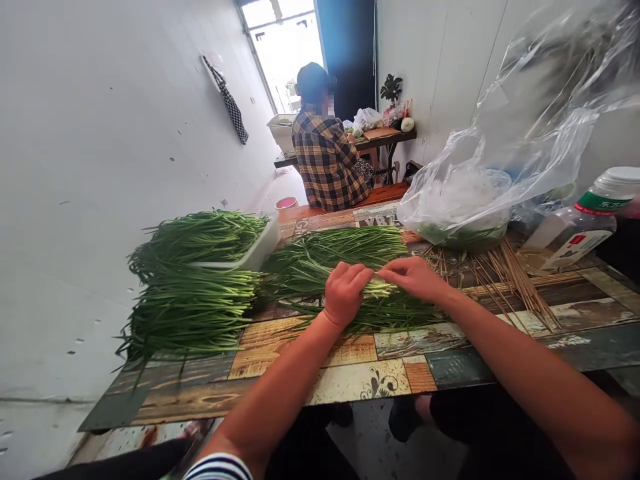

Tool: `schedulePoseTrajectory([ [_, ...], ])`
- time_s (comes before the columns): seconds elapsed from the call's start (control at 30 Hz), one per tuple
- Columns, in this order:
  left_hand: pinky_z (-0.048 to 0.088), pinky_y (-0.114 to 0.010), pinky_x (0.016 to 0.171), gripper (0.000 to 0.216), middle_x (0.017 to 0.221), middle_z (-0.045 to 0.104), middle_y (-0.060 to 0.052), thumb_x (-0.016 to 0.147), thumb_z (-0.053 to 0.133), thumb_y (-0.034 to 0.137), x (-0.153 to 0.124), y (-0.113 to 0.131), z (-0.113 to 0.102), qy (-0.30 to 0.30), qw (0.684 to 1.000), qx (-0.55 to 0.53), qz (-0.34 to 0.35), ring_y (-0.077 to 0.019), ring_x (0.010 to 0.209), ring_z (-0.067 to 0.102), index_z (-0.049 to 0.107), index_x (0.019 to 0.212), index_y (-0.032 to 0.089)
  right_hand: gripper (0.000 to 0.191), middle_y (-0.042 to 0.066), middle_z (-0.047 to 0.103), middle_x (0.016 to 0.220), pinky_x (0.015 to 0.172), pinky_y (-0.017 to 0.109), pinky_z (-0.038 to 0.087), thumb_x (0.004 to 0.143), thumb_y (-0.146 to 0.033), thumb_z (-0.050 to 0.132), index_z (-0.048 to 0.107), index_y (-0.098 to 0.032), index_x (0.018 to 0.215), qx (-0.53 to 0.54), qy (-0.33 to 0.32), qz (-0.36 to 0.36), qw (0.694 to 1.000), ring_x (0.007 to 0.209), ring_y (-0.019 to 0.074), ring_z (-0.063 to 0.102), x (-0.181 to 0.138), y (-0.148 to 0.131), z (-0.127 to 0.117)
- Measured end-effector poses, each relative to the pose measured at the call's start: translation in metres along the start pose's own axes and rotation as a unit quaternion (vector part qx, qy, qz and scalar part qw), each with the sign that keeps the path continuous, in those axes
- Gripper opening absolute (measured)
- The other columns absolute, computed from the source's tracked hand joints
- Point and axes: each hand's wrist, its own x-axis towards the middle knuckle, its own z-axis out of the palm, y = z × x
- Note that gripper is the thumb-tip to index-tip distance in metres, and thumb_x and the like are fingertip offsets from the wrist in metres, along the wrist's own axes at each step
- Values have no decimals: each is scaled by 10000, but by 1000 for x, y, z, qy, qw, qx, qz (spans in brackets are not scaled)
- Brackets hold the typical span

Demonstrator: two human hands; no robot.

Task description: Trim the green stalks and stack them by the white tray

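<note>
Left hand (345, 291) curls round garlic chives (379, 289), right hand (413, 275) pinched narrow beside their pale stems, inside the tabletop's (350, 393) front edge—likely light, bruisable, best held stem-end!

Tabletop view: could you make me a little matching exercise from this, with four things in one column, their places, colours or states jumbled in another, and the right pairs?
Things
1. Bottle
2. Thin sticks
3. Person's left hand
4. Checked cloth

Descriptions
A. Hanging on the wall
B. Fingers curled, beside pale stalk ends
C. Topped by a white cap
D. Brown, strewn on the tabletop

Pairs: 1-C, 2-D, 3-B, 4-A.
</note>
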Motion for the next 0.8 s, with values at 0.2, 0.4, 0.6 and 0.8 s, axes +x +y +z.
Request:
schedulePoseTrajectory([
  [0.2,436,-303,758,182,964,722,-59,897,488,192,-1,-6,2,48,997,-27,-55,-165,830,633,637,1000,176,327,28,696,744,635,259,434,809,-455,578,723,-162,795,29,55,-15,998,697,156,591,-1,8,-7],
  [0.4,440,-322,799,234,1055,703,-69,900,470,185,-8,-16,3,25,999,-20,-41,-178,881,611,656,1042,185,338,20,678,713,632,255,433,820,-470,571,715,-166,783,37,42,-15,998,677,148,575,0,2,-8],
  [0.6,438,-311,783,231,1011,666,-76,908,484,227,-7,-9,4,13,999,16,-38,-180,862,569,676,1036,219,403,8,621,612,527,247,367,826,-506,549,686,-162,668,51,14,8,999,557,115,493,-3,-4,-5],
  [0.8,436,-317,761,214,929,675,-74,891,489,223,-4,-2,7,13,997,-51,-48,-177,815,570,688,963,186,271,48,695,857,675,271,466,793,-379,615,710,-172,940,12,14,-79,997,750,161,600,-4,-3,-2],
])
